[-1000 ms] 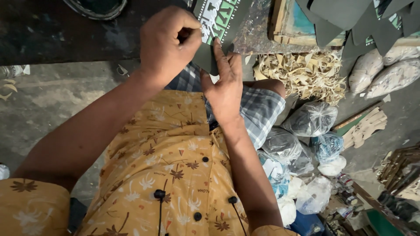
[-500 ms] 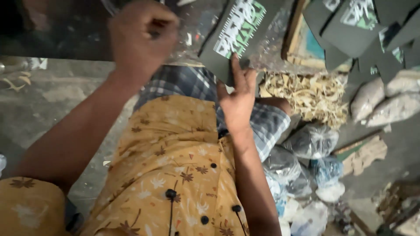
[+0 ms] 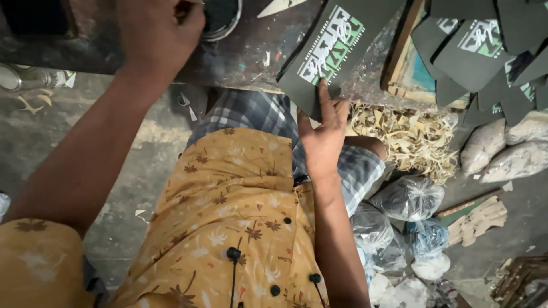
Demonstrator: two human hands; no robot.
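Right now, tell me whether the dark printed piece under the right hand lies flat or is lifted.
Flat: the dark printed piece lies printed side up on the worktable, right hand fingertips pressing its near edge.

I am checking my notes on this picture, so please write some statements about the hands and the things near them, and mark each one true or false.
1. The right hand touches a dark printed sheet at its lower edge. True.
2. The left hand rests on the person's lap. False: it is raised at a round tin on the worktable.
3. The shirt is plain white. False: it is yellow-orange with a leaf pattern.
4. A pile of pale scrap strips lies right of the right hand. True.
5. More dark printed pieces are stacked at the upper right. True.
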